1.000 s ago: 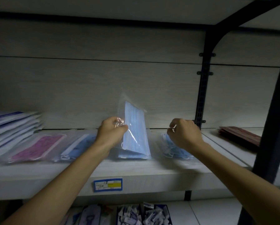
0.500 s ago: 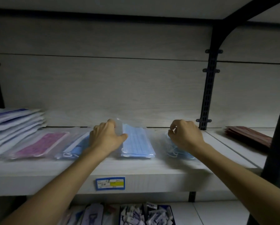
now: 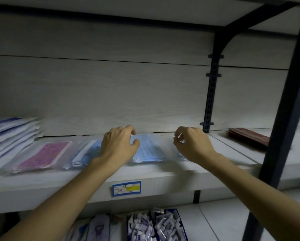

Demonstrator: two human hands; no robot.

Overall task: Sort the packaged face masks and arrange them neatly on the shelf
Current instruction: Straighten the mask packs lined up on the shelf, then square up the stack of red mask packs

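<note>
Lying flat on the shelf (image 3: 145, 173), the blue mask packet (image 3: 150, 150) looked light, floppy, slippery; pinch an edge. Left hand (image 3: 118, 146) and right hand (image 3: 191, 145) hovered loosely curled, empty.

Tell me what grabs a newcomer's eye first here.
Two hands over the shelf: the left hand beside a flat blue mask pack, the right hand curled above another. Left of them lies a pink pack, with a white stack at far left.
</note>
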